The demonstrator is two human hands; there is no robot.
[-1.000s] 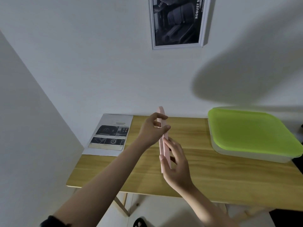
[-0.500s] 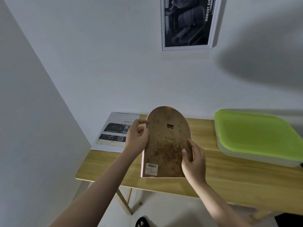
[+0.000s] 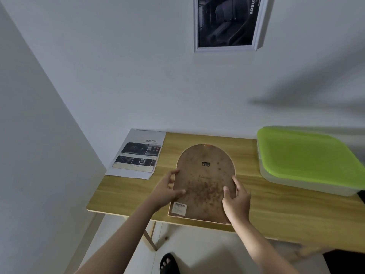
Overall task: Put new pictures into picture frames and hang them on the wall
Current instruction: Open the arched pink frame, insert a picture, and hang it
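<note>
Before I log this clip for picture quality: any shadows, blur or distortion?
Head view: dim light; a broad soft shadow crosses the wall at upper right; wide-angle bending slants the wall picture; the arched frame's back and both hands are fairly sharp.

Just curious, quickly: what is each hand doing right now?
Left hand: grips the left edge of the arched frame.
Right hand: holds the frame's right edge.

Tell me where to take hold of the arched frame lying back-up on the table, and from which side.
Take the arched frame by its two straight long edges, one of the hands from each side, much as the left hand and right hand sit now. Those edges run parallel, so the hold should be even; the rounded top gives less purchase. It lies flat, back up, so fingers likely must hook under the edges.
</note>
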